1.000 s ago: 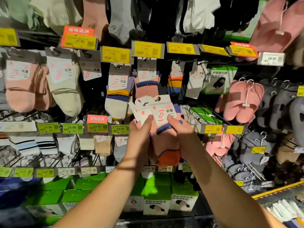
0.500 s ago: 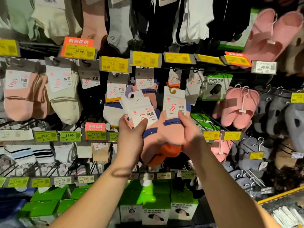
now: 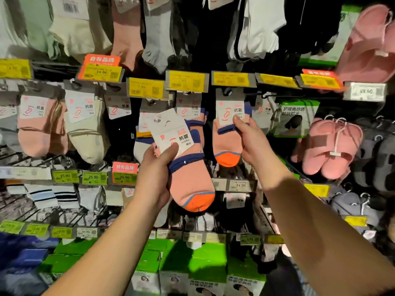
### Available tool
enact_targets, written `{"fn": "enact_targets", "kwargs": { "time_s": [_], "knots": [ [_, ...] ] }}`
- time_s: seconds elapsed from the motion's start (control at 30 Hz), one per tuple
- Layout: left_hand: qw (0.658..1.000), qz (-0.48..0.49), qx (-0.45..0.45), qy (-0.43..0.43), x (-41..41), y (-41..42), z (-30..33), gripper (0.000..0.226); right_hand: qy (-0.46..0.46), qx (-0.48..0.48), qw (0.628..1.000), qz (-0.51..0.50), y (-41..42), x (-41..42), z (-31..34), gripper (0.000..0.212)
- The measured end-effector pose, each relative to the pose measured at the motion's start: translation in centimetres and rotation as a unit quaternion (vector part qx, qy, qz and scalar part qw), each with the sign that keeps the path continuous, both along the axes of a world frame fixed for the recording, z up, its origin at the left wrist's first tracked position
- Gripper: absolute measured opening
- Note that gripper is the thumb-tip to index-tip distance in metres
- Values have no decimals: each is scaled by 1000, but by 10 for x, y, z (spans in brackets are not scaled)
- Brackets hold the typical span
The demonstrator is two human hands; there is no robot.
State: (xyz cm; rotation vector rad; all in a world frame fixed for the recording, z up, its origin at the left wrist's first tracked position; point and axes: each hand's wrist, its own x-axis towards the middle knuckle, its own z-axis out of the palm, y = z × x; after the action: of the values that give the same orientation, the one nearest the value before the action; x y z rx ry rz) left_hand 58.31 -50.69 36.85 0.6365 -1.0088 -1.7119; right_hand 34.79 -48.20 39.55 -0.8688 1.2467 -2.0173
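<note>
Pink socks (image 3: 192, 184) with an orange toe and a dark blue cuff are in your left hand (image 3: 154, 174), closest to you, in the lower middle of the view. Your fingers are curled round the cuff end of this bundle from the left side. Your left thumb (image 3: 173, 148) lies on top and presses the lower edge of the tilted card (image 3: 171, 129). This card leans up and to the left above the hand, and the toe hangs down to the right below it. More than one card shows in the bundle, but you cannot tell how many pairs it has. A little farther and higher, your right hand (image 3: 254, 144) holds a second pair (image 3: 226, 146) of the same kind. Here the right thumb (image 3: 238, 122) presses on the front, at the blue cuff just under the upright card (image 3: 229, 111). The other fingers are hidden behind the sock, so it is pinched between them, and its orange toe points down, left of your palm. The two lots are apart, with a dark gap between. Behind them is the rack. The top of the upright card sits just below a yellow price tag (image 3: 230, 79); if it hangs on a hook there cannot be seen. Cream socks (image 3: 85, 133) hang well to the left, pink slippers (image 3: 333, 146) hang well to the right, and green boxes (image 3: 205, 263) stand at the bottom.
</note>
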Motion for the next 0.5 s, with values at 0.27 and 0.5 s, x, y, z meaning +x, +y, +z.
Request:
{"fn": "enact_targets", "kwargs": {
  "time_s": [0.27,0.5],
  "knots": [
    [1000,-7,13,9,-11,8,4,35,57,76,995,-39,-31,-23,-6,36],
    [1000,-12,19,21,-18,13,8,40,128,177,975,-35,-66,-52,-11,52]
  ]
}}
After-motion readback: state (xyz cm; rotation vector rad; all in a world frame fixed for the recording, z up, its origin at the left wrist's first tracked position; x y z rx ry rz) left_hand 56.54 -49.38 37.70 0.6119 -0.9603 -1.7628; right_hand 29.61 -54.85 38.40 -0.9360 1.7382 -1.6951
